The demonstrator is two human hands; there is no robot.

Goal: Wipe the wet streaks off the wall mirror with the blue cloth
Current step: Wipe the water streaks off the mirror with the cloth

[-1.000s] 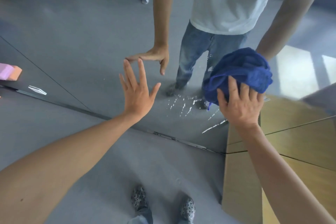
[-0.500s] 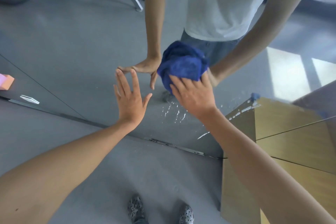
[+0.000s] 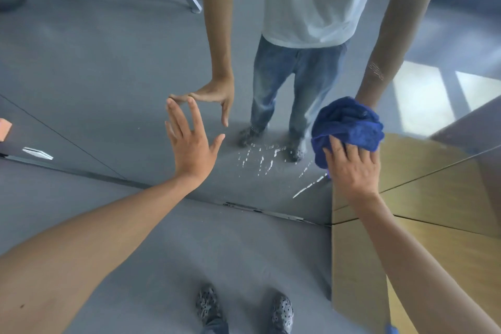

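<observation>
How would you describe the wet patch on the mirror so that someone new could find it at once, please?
Start at the wall mirror and drop to its lower edge near the floor. Between the left hand, flat on the glass, and the right hand pressing the blue cloth, lie the wet streaks. They are short bright white dashes, the only glinting marks on the grey reflection.
</observation>
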